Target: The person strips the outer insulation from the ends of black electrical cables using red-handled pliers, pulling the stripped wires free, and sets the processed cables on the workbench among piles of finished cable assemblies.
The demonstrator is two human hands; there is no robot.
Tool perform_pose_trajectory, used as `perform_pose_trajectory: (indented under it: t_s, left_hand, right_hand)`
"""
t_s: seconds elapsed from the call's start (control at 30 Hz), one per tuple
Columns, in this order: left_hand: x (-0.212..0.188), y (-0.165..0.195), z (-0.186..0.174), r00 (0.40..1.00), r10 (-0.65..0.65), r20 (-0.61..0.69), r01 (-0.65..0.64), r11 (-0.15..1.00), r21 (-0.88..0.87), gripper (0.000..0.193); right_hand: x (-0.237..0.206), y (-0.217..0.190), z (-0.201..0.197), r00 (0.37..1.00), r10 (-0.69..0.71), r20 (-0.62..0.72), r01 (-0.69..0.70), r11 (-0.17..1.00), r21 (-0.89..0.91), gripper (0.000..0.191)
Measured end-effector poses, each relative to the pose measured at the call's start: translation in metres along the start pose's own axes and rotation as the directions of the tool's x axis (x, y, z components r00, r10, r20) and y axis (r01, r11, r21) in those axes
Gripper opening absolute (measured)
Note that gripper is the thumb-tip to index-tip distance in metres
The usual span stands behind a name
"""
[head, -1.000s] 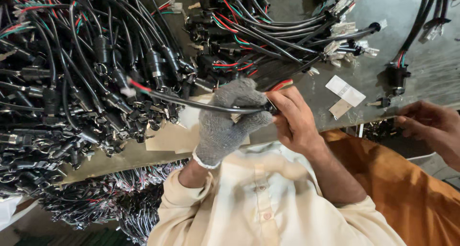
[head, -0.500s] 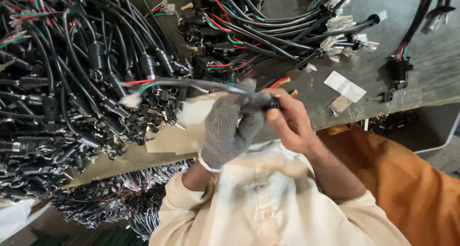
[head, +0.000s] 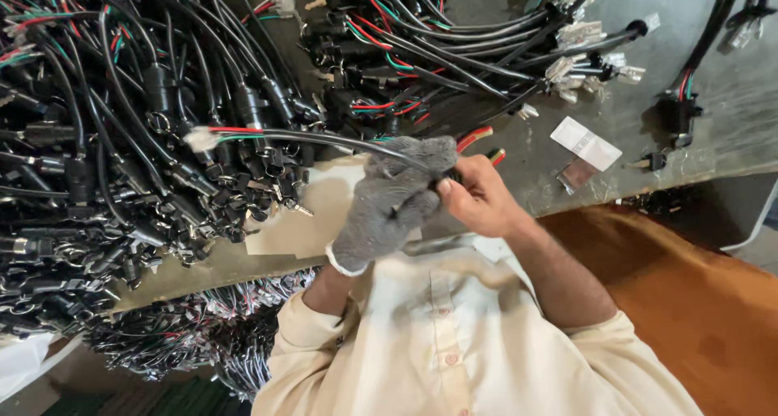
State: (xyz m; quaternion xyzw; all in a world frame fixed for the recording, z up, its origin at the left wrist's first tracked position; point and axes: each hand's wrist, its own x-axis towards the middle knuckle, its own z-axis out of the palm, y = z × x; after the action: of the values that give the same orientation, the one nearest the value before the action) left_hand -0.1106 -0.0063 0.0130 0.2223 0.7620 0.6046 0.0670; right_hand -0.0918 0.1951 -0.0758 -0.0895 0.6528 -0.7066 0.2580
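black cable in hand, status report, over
Left hand, gloved, grips black cable. Right hand, bare, pinches it by the glove. Cable piles crowd the table.

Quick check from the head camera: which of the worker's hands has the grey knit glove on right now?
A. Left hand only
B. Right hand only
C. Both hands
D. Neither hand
A: the left hand wears the grey knit glove and grips the black cable, while the right hand beside it is bare.

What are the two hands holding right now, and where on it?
One black cable. The gloved left hand wraps its near end; the bare right hand pinches the same end at the glove's fingertips. The far white-tipped end hangs free.
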Motion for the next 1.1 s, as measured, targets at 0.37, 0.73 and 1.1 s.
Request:
perform_pose_trajectory:
  t_s: [0.37, 0.73, 1.1]
  left_hand:
    - [-0.011, -0.013, 0.013, 0.992, -0.11, -0.069, 0.078, 0.929, -0.361, 0.011]
    - [0.001, -0.013, 0.025, 0.958, -0.267, -0.104, 0.224, 0.924, -0.309, 0.053]
    - [-0.003, -0.02, 0.026, 0.914, -0.29, -0.285, 0.132, 0.875, -0.467, 0.045]
  right_hand:
    - [0.001, 0.004, 0.015, 0.97, -0.157, 0.187, 0.046, 0.87, 0.491, 0.063]
    - [-0.004, -0.001, 0.011, 0.947, -0.154, -0.282, 0.199, 0.97, 0.138, 0.073]
    - [-0.027, -0.074, -0.095, 0.781, -0.315, -0.539, 0.558, -0.037, 0.829, 0.091]
